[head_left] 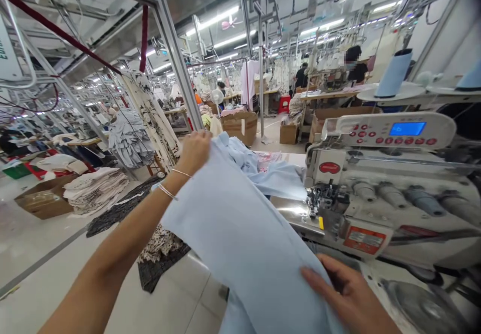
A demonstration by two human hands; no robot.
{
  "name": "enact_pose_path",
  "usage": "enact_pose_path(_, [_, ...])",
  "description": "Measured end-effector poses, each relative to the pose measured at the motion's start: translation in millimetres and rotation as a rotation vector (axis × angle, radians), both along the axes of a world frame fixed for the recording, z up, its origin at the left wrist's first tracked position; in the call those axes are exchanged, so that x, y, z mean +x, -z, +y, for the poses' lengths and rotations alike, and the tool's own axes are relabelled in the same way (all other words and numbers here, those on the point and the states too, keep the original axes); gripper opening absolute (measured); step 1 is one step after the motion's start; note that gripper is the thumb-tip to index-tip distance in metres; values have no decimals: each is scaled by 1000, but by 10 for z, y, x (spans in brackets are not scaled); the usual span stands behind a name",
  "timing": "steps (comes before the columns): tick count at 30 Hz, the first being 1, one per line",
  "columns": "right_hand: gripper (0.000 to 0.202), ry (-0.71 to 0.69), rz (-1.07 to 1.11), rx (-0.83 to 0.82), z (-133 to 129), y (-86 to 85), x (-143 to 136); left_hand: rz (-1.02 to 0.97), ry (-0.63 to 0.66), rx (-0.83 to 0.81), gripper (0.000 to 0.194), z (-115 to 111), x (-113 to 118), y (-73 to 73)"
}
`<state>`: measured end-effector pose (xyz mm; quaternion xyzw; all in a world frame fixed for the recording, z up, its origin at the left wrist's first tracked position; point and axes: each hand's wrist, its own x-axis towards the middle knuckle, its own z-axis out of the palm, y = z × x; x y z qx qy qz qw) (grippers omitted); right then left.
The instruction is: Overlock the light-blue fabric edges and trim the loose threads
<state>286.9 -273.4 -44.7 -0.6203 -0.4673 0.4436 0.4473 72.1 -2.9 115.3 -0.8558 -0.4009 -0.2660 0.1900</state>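
A light blue fabric piece point(240, 224) is stretched between my two hands, in front of the sewing machine table. My left hand point(196, 148) is closed on its far upper corner, with thin bracelets on the wrist. Lower right, my right hand point(349, 289) pinches the near edge between thumb and fingers. Just to the right stands an overlock sewing machine point(391, 174) with a lit display. Its presser foot area point(319, 201) lies beside the cloth. More crumpled blue cloth point(276, 176) rests on the machine table behind the held piece.
Blue thread cones point(394, 76) stand above the machine. A metal post point(178, 53) rises behind my left hand. On the left floor are a cardboard box point(41, 201), a stack of pale fabric point(95, 189) and dark cloth point(116, 209). Other people sit farther back.
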Motion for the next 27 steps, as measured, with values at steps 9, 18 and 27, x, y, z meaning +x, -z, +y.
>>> enact_pose_path(9, [28, 105, -147, 212, 220, 50, -64, 388, 958, -353, 49, -1388, 596, 1024])
enact_pose_path(18, [44, 176, 56, 187, 90, 355, -100, -311, 774, -1223, 12, -1277, 733, 660])
enact_pose_path(27, [51, 531, 464, 106, 225, 363, -351, -61, 315, -553, 29, -1040, 1084, 1000])
